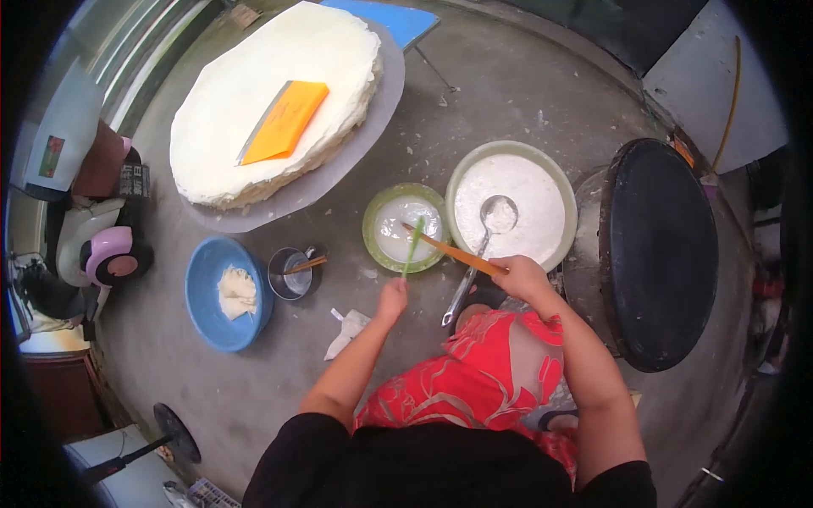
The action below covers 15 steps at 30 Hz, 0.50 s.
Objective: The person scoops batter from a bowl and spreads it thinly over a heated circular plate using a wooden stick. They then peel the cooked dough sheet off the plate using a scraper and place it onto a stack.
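Note:
My left hand [392, 298] is closed around a thin green stick-like tool [414, 244], its upper end over the green bowl [369, 229] of milky liquid. In my right hand [522, 278] is a flat wooden stick [461, 255], gripped at one end. Its far tip crosses the green tool above the liquid; whether they touch I cannot tell. Just right of the bowl stands a large pale basin [571, 212] of thick white batter. A metal ladle [461, 296] rests in it, handle leaning out over the near rim.
A round black griddle [665, 254] stands at right. At upper left, a tall stack of thin white sheets [271, 63] carries an orange scraper [292, 123]. A blue basin [199, 296] holds dough [237, 292]. Beside it are a small metal pot [286, 286] and a pale cloth [347, 334].

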Available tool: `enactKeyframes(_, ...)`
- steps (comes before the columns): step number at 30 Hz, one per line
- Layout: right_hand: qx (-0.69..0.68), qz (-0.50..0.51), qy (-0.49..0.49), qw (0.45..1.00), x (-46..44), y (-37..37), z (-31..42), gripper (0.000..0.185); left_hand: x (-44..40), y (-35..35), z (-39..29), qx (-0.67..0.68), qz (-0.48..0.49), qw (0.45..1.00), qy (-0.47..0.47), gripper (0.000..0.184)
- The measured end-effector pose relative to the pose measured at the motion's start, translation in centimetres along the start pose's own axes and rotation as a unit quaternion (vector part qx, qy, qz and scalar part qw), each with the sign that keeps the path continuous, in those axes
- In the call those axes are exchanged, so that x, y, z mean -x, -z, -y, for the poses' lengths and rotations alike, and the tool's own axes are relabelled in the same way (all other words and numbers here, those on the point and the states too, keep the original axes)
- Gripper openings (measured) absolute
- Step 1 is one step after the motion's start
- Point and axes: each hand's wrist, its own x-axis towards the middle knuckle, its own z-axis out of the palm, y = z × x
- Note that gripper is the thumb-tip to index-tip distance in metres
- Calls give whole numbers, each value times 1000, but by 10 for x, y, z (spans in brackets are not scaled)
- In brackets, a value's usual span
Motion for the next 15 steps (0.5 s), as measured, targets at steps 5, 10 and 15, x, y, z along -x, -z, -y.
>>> enactKeyframes(5,12,-43,21,999,15,5,-1,36,-46,6,0,-66,-19,994,84,29)
enactKeyframes(10,192,-103,158,963,3,-3,-2,38,-9,16,-18,8,12,997,73,29)
enactKeyframes(15,256,-153,167,940,-3,-5,1,39,-19,2,-1,9,-9,996,86,29)
